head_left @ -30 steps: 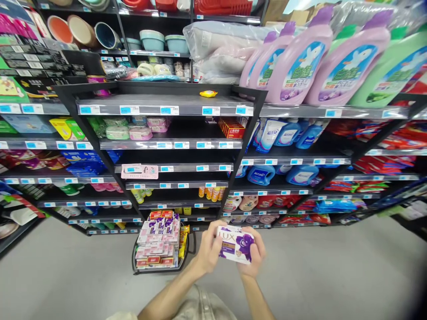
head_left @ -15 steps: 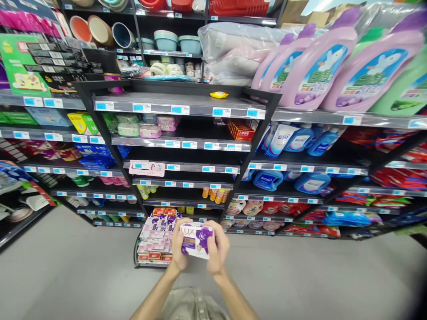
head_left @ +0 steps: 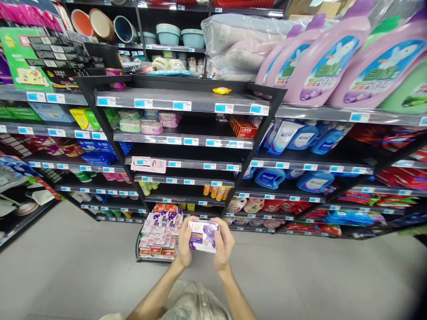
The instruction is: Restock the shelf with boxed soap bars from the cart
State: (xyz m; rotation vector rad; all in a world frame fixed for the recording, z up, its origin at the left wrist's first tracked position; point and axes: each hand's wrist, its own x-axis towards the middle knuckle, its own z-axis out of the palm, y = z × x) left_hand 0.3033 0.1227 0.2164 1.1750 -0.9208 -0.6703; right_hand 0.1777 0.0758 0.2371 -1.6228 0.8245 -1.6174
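Between my two hands I hold a white and purple LUX soap box (head_left: pixel 203 237), its printed front facing me. My left hand (head_left: pixel 184 244) grips the box's left end, thumb on the near side. At the other end my right hand (head_left: pixel 223 243) is closed round it, with the thumb over the right edge. Just beyond and to the left, a low floor stand (head_left: pixel 138 254) carries stacked soap boxes (head_left: pixel 158 235) in pink, white, purple and red.
Black store shelving (head_left: pixel 187 153) spans the view ahead. A small yellow packet (head_left: pixel 222 90) lies on its top shelf, and red boxes (head_left: pixel 243 127) stand below. Large pink detergent bottles (head_left: pixel 328 62) line the upper right. Grey floor (head_left: pixel 293 271) lies around me.
Both hands, with the soap box between them, have shifted slightly to the right in view. The camera view has moved a little, and the box stays in both hands.
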